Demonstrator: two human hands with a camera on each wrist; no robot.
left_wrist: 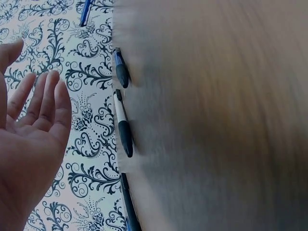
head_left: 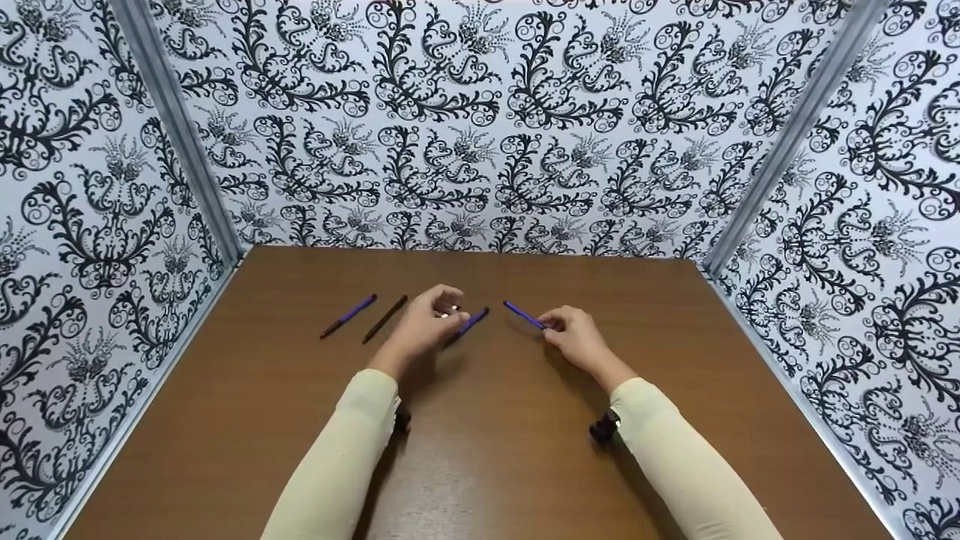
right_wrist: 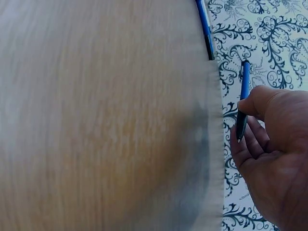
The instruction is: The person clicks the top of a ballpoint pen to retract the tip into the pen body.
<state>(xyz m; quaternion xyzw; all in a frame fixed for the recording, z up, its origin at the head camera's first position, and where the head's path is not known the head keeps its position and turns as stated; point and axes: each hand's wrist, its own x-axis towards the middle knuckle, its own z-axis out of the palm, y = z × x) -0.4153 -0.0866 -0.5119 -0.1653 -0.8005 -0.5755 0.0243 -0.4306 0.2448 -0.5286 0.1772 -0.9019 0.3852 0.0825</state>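
Note:
My right hand (head_left: 577, 337) pinches a blue pen (head_left: 523, 313) with a black grip between thumb and fingers, lifted off the table. In the right wrist view that pen (right_wrist: 245, 84) points its tip down. My left hand (head_left: 426, 324) hovers over the pens, its fingers loosely bent and holding nothing. Beside its fingertips lies another blue pen (head_left: 472, 322). A white pen (left_wrist: 123, 120) with a black grip shows in the left wrist view; the left hand mostly hides it in the head view. Further left lie a black pen (head_left: 385, 319) and a blue pen (head_left: 349, 316).
The brown wooden table (head_left: 480, 420) carries the pens in a row toward its far side. Patterned black-and-white panels (head_left: 450, 135) stand at the back and both sides, with grey metal posts (head_left: 180, 127) at the corners.

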